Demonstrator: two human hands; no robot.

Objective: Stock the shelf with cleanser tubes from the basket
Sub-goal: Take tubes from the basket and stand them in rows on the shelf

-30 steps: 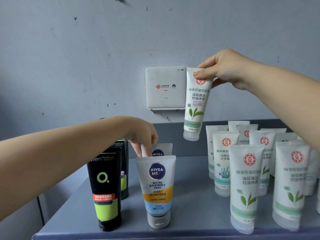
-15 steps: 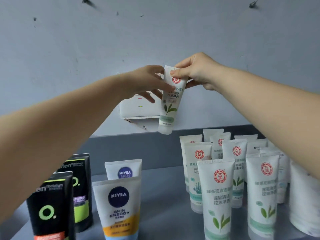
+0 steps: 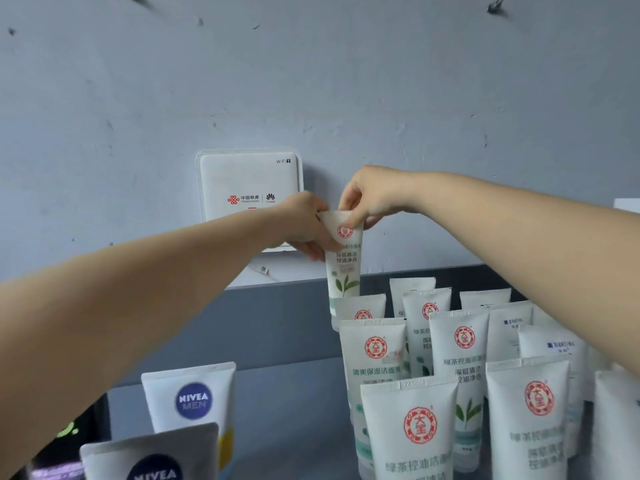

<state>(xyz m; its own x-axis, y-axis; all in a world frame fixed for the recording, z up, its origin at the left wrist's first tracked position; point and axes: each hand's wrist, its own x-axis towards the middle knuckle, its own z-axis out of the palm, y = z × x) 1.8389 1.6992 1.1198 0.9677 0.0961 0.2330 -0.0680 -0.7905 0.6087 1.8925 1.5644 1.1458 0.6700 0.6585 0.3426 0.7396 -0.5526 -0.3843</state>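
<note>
Currently both hands hold one white cleanser tube [image 3: 343, 268] upright in the air, in front of the wall and above the back row of stocked tubes. The right hand [image 3: 372, 197] pinches the crimped top edge of the tube from above, fingers curled down over it; the left hand [image 3: 304, 226] grips the upper left side, thumb across the front, its remaining fingers hidden behind the tube. The tube's cap end is concealed behind a standing tube, so contact with the grey shelf [image 3: 284, 344] cannot be determined. A cluster of white tubes with red seals [image 3: 410, 424] stands on the right of the shelf; the front ones are cut off by the lower frame edge, and the rightmost is blurred and cropped. Two Nivea tubes [image 3: 192, 398] stand at lower left, the nearer one blurred and cropped. A black tube [image 3: 71, 441] is mostly covered by the left forearm. A white router box [image 3: 247, 178] on the wall is partly hidden behind the left hand. No basket is in view.
</note>
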